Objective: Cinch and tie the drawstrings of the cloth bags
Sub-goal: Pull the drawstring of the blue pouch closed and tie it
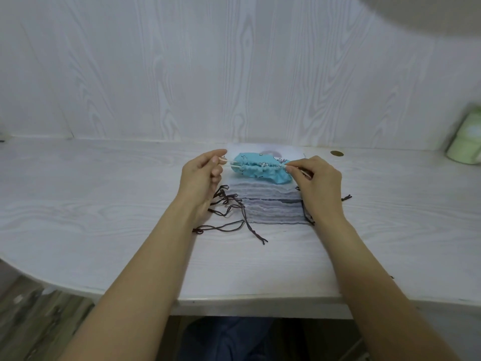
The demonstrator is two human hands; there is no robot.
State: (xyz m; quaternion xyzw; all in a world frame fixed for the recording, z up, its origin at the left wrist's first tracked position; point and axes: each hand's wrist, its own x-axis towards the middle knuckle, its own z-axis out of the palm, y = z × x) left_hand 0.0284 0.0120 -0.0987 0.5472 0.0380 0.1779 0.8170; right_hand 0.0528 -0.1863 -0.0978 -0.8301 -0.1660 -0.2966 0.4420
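Note:
A small turquoise cloth bag (260, 169) with a white print lies on top of a stack of grey cloth bags (273, 204) on the table. Its mouth is gathered into tight ruffles along a cream drawstring (235, 165). My left hand (201, 175) pinches the drawstring's left end just left of the bag. My right hand (316, 182) pinches the right end at the bag's right side. The string runs taut between both hands. Dark brown drawstrings (229, 204) from the grey bags spill out on the stack's left and right sides.
The white wood-grain table (104, 204) has its curved front edge near me and a wall panel close behind. A green and white pack (466, 142) sits at the far right. A small brass disc (337, 153) lies behind my right hand. White paper (294, 152) lies under the far end of the stack.

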